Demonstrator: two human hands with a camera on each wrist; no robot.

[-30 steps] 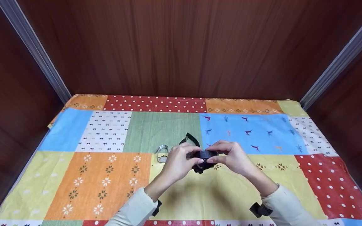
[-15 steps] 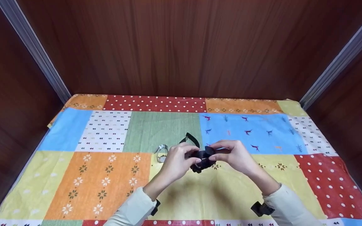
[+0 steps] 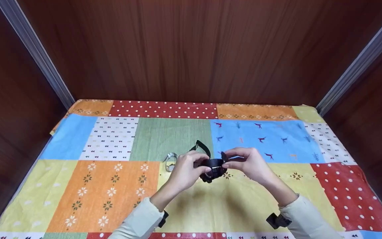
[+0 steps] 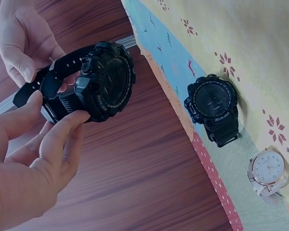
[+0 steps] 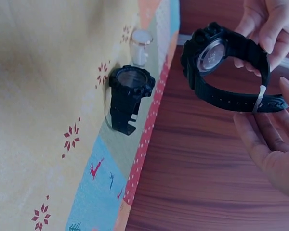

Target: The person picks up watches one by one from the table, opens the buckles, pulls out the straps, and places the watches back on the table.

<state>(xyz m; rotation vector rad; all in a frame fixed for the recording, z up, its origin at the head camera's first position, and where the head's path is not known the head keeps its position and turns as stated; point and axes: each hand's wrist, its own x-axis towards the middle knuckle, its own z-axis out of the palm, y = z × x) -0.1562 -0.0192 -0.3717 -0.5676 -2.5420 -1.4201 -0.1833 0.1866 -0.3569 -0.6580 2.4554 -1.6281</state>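
A black sports watch is held up between both hands, its strap passed through the buckle into a loop. My left hand grips it by the strap near the case, thumb towards me. With thumb and fingers my right hand pinches the strap's free end, beside a pale band round the strap. The left wrist view shows the dial; the steel case back appears in the right wrist view.
A second black sports watch lies on the patchwork tablecloth just beyond my hands. Left of it rests a white-faced watch with a light strap. A brown wood-grain panel rises behind the table.
My right hand has drawn slightly away to the right. The strap's free end has swung from lying across the loop to standing out at its right side. The left hand has barely moved.
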